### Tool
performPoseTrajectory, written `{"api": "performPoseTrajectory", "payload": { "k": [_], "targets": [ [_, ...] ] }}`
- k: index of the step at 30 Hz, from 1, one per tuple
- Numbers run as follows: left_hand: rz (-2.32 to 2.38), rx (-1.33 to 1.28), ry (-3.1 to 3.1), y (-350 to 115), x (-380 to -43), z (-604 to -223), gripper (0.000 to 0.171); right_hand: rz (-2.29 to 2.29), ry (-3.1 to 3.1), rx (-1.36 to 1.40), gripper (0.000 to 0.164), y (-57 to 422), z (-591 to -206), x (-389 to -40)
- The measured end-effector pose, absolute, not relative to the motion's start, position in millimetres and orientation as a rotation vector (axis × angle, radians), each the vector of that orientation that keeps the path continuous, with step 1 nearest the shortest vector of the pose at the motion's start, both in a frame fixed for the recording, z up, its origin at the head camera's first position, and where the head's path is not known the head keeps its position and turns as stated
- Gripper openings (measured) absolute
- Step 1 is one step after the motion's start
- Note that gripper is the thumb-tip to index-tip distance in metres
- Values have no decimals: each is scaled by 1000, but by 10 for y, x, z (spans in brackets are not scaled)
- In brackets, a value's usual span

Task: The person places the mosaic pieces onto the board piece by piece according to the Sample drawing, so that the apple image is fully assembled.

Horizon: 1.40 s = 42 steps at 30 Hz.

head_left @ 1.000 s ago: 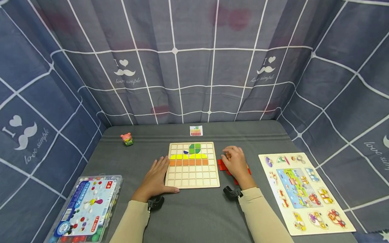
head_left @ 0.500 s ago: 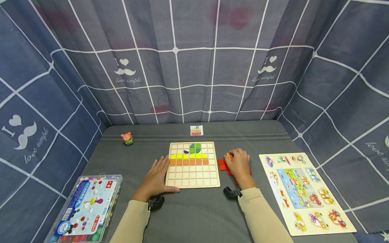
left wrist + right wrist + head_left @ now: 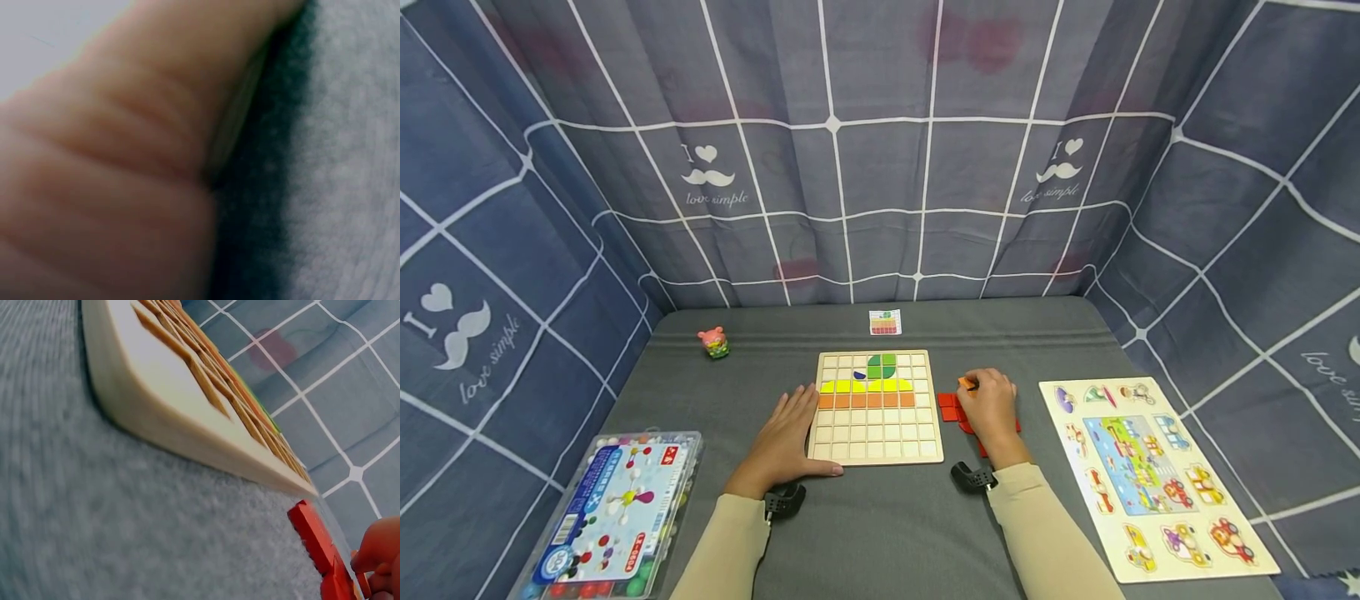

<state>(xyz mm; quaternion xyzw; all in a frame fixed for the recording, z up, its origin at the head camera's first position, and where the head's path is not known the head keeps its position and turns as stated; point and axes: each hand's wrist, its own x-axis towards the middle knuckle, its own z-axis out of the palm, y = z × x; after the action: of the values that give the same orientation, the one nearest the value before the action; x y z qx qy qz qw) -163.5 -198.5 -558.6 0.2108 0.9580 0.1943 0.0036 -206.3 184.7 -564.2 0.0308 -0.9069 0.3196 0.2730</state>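
Observation:
A light wooden grid board (image 3: 872,442) lies mid-table, with green, blue, yellow and orange pieces set in its upper rows. My left hand (image 3: 778,437) rests along its left edge, fingers straight, thumb stretched past the near left corner. The left wrist view is mostly a blurred close-up of that hand. Right of the board, my right hand (image 3: 992,408) pinches a small orange tile (image 3: 967,383) between thumb and fingers. Beneath and beside this hand lie several red tiles (image 3: 949,407), partly hidden by it. The right wrist view shows the fingers (image 3: 381,544) just past the red tiles (image 3: 315,537).
Behind the board lies a small pattern card (image 3: 885,322). A pink-headed figurine (image 3: 713,342) stands at the back left. At the front left sits a clear box (image 3: 617,508) of coloured balls, and a picture puzzle board (image 3: 1075,475) lies on the right.
My right hand has shifted slightly right and nearer, its fingers closing on an orange tile, which now sits tilted between them. My left hand stays put on the board's edge.

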Motion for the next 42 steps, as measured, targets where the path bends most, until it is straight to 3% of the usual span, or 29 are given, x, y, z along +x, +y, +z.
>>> {"api": "performPoseTrajectory", "payload": {
  "k": [14,29,42],
  "targets": [
    [608,668,3005,-1990,-1613,-5566,151,977,-2396,306,20,1600,-5574,-1983],
    [615,680,3012,-2009,-1609,-5540,150,998,-2364,995,16,782,-5476,-1889],
    [614,719,3006,-1994,-1630,-5558,146,945,-2514,1083,16,195,-5417,-1924]
  ]
}}
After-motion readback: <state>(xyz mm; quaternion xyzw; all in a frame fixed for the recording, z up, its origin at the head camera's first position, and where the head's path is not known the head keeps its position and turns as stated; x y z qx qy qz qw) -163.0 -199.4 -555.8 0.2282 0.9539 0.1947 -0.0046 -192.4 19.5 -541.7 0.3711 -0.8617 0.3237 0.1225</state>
